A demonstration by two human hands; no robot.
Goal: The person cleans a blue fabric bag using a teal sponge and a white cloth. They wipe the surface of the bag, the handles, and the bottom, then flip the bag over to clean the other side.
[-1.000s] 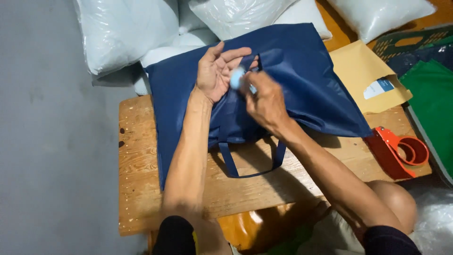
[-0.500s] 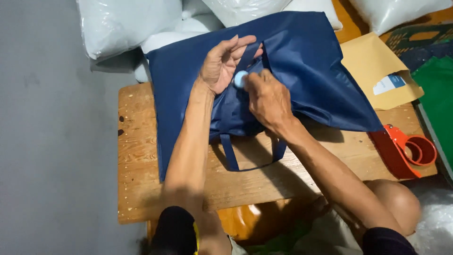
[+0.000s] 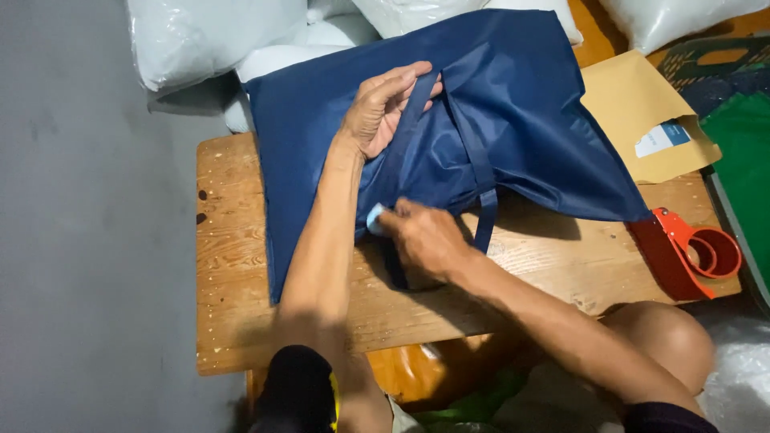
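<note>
Much is cut off or covered here: the navy fabric bag [image 3: 513, 104] runs past the far edge of the wooden surface [image 3: 241, 265] onto white plastic-wrapped bundles [image 3: 200, 36], whose tops leave the frame, and its near left corner hangs over the boards beneath the left forearm. One of the bag's straps passes under the left hand's fingers, while the loop of the other strap drops behind the right hand, so its lower end cannot be seen. The small pale blue piece [image 3: 374, 218] shows only as a sliver at the fingertips; what it is cannot be made out. To the right, a brown paper envelope [image 3: 642, 104] lies partly under the bag's edge, and an orange tape dispenser [image 3: 694, 252] sits at the surface's right end, just beside the bag's corner; a green sheet [image 3: 742, 144] beyond it is cropped by the frame. The left hand [image 3: 381, 108] lies on the upper middle of the bag with its grip loosely apart, fingers spread and curled lightly over a strap, pressing rather than clamping. The right hand [image 3: 425, 240] is near the bag's mouth at the front, its grip pinched together on the pale blue piece, knuckles up, resting against the fabric and the hanging strap.
</note>
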